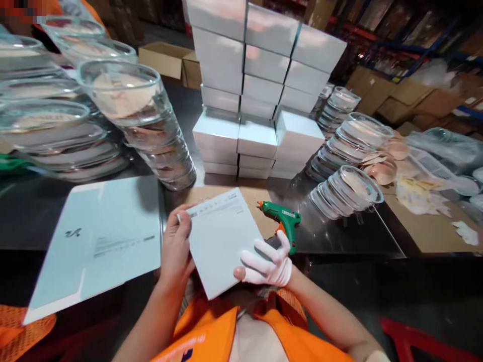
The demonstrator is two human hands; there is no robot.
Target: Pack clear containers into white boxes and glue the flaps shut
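Both hands grip it: bare left hand [176,249], white-gloved right hand [268,265] on the pale blue flat cardboard box [222,241]. I'd keep thumbs pinching opposite edges, square.

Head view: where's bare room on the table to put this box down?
Bare dark tabletop lies right of the glue gun, below the leaning lids. A smaller brown patch sits between the box and white box stack. Left is crowded: flat sheet, lid stacks.

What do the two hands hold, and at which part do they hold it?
Both hold one white box: the left hand at its left edge, the gloved right hand at its lower right corner.
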